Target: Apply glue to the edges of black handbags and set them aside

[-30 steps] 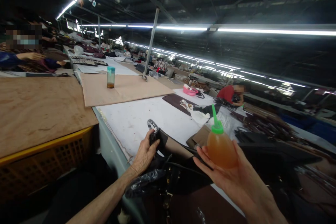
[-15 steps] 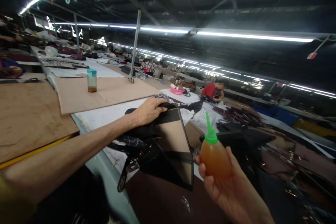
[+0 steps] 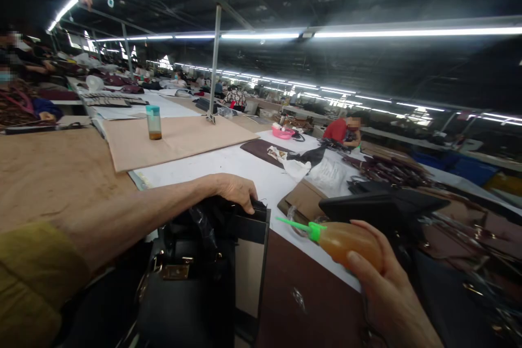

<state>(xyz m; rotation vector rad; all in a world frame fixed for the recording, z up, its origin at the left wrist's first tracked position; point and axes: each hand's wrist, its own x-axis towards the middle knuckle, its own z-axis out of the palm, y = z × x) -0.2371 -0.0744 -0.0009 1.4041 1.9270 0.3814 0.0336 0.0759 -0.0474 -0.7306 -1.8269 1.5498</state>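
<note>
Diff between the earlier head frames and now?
The squeeze bottle in the right hand tipped from upright to nearly level, green nozzle pointing left. The black bag has turned, its gold plate now showing; left hand grips its top edge. Unchanged: right hand's hold; teal-lidded bottle on the beige board.

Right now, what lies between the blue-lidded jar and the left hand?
From the blue-lidded jar to the left hand, the head view shows tan board, then white surface.
</note>
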